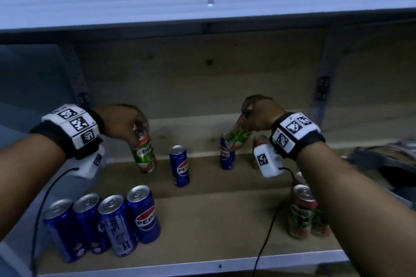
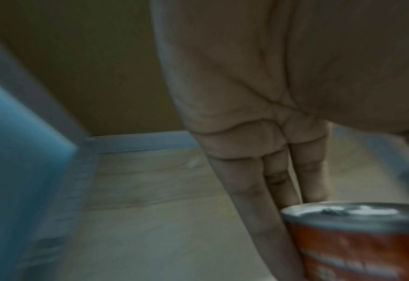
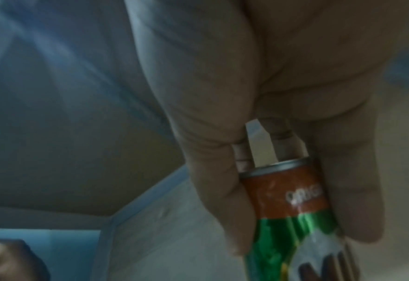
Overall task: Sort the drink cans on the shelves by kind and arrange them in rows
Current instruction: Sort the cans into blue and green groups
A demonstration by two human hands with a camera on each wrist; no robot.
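My left hand (image 1: 131,128) grips the top of a green Milo can (image 1: 144,153) (image 2: 357,241), tilted, its base low over the shelf board (image 1: 202,220). My right hand (image 1: 254,114) holds a second green Milo can (image 1: 239,134) (image 3: 292,218) by its top, lifted and tilted over a blue Pepsi can (image 1: 227,157). Another Pepsi can (image 1: 179,165) stands alone between my hands. A row of several Pepsi cans (image 1: 101,220) stands at the front left. Milo cans (image 1: 304,211) stand at the front right, partly hidden by my right forearm.
The upper shelf edge (image 1: 202,2) hangs low above my hands. A grey upright (image 1: 76,78) bounds the bay at the left, another (image 1: 322,87) at the right. Dark clutter (image 1: 382,157) lies at the far right. Cables trail from both wrist cameras.
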